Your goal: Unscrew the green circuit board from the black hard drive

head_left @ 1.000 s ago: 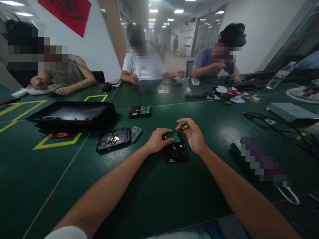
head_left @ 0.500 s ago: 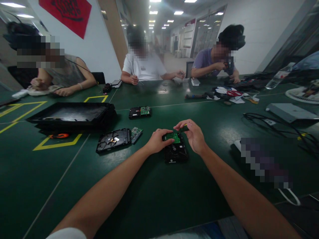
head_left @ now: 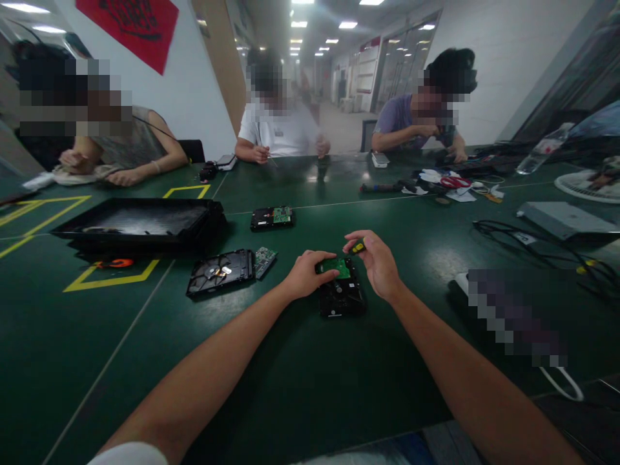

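A black hard drive [head_left: 341,298] lies on the green table in front of me, its green circuit board [head_left: 343,267] facing up at the far end. My left hand [head_left: 306,276] grips the drive's far left side, thumb resting over the board. Above the drive's far right corner, my right hand [head_left: 381,263] pinches a screwdriver [head_left: 358,246] with a yellow and black handle; its shaft is hard to make out. To the left lie another hard drive [head_left: 221,272] and a loose circuit board [head_left: 265,261] touching or close to its right end.
A third drive [head_left: 271,218] lies farther back. A black tray [head_left: 135,219] stands at left, with an orange-handled thing [head_left: 116,263] by it. On the right are a grey metal box [head_left: 564,219], black cables [head_left: 513,234] and a bottle [head_left: 545,148]. Three people sit across the table.
The screwdriver has turned in my right fingers, and more of its yellow handle end shows. My left hand and the drive stay put. The middle person's hand has moved inward.
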`<state>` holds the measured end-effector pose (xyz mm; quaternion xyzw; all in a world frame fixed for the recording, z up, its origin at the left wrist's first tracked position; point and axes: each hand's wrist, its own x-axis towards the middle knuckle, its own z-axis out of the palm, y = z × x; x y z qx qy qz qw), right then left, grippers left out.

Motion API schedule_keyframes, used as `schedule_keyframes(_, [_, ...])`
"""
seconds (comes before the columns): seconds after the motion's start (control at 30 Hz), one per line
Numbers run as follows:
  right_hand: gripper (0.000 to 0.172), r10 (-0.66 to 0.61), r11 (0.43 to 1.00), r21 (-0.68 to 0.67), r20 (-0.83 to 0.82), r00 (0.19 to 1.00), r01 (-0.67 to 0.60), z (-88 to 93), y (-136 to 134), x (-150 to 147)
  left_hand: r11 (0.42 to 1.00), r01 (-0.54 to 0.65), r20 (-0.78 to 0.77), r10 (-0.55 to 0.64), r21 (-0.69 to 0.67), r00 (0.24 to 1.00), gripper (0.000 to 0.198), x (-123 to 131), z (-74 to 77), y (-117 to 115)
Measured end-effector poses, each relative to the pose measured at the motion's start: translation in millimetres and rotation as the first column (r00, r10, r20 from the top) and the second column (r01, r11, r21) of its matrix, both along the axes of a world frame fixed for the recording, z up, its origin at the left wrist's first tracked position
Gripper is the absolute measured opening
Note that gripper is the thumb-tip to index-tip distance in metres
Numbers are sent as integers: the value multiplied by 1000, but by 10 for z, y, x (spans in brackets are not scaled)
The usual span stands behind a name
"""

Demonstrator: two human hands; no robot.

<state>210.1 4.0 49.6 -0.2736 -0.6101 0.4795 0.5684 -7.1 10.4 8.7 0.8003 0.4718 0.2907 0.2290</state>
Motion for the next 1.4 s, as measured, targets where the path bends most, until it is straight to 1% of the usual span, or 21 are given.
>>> schedule_keyframes(0.13, [27, -35, 999, 2, 44, 998, 35, 0, -18, 7, 1000, 4, 17, -4, 9, 1000, 48, -1, -6, 2])
schedule_keyframes(0.3, [28, -2, 1000, -31, -3, 1000, 2, -3, -31, -20, 1000, 9, 22, -9, 6, 1000, 48, -9, -9, 2])
schedule_keyframes(0.4, [33, 20, 998, -55, -27, 999, -22, -6, -23, -36, 1000, 8, 20, -8, 2, 1000, 49, -12, -13, 7])
schedule_keyframes(0.53, [48, 28, 997, -73, -67, 997, -33, 0, -14, -41, 1000, -1, 17, 1, -6, 1000, 50, -10, -22, 12])
schedule_keyframes(0.63, [51, 19, 996, -85, -71, 997, -25, 4, -16, -41, 1000, -3, 17, 3, -4, 1000, 49, -11, -25, 11])
schedule_keyframes(0.73, [44, 11, 998, -65, -31, 999, -13, -2, -22, -37, 1000, 2, 14, -2, -5, 1000, 49, -13, -26, 8])
schedule_keyframes(0.87, [28, 11, 999, -47, 16, 1000, -10, -8, -34, -29, 1000, 6, 29, -6, 6, 1000, 48, -15, -31, 8])
schedule_keyframes(0.97, [25, 29, 998, -59, 12, 1000, -28, -2, -40, -33, 1000, 15, 34, -16, 26, 999, 48, -13, -27, 7])
schedule_keyframes(1.07, [29, 34, 997, -70, -10, 999, -35, 8, -37, -42, 999, 22, 29, -23, 32, 999, 47, -10, -14, 0])
schedule_keyframes(1.17, [39, 27, 997, -72, -14, 1000, -28, 20, -29, -48, 1000, 9, 21, -10, 17, 1000, 49, -8, -12, 0])
schedule_keyframes(1.27, [47, 37, 995, -89, -53, 998, -41, 30, -24, -47, 1000, 0, 11, 0, 0, 1000, 50, -10, -26, 11])
schedule_keyframes(1.33, [48, 42, 994, -95, -72, 997, -49, 28, -22, -44, 1000, -3, 4, 3, -6, 1000, 51, -13, -35, 18])
schedule_keyframes(1.4, [45, 32, 996, -86, -64, 997, -38, 20, -22, -38, 1000, 2, 4, -2, -8, 1000, 51, -15, -39, 21])
